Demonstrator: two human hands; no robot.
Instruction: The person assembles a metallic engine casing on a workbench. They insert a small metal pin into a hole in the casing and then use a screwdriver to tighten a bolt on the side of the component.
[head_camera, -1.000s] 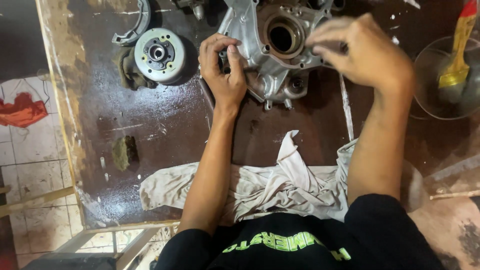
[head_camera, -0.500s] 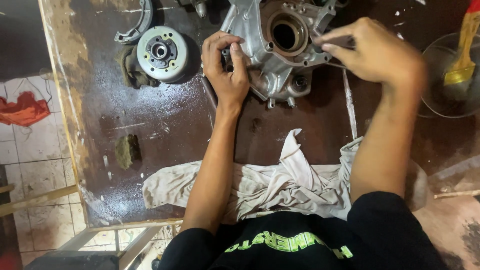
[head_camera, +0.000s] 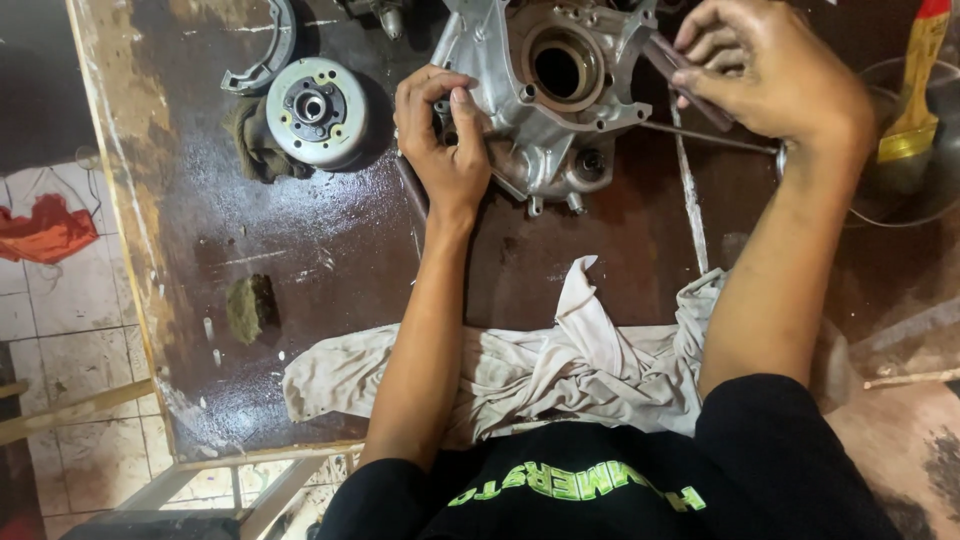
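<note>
A grey cast-metal engine case with a round bore lies at the far middle of the dark, oily workbench. My left hand grips the case's left edge, fingers curled over it. My right hand is closed on a dark, thin hand tool whose tip rests against the case's upper right rim. Both forearms reach over a crumpled pale rag at the near edge.
A round flywheel rotor sits left of the case on a dirty cloth, a curved metal piece behind it. A paintbrush with a yellow handle stands in a clear bowl at the right. Tiled floor and a red cloth lie at left.
My right hand has drawn back from over the case to its right rim, and the tool now shows in its grip. My left hand stays on the case's left edge.
</note>
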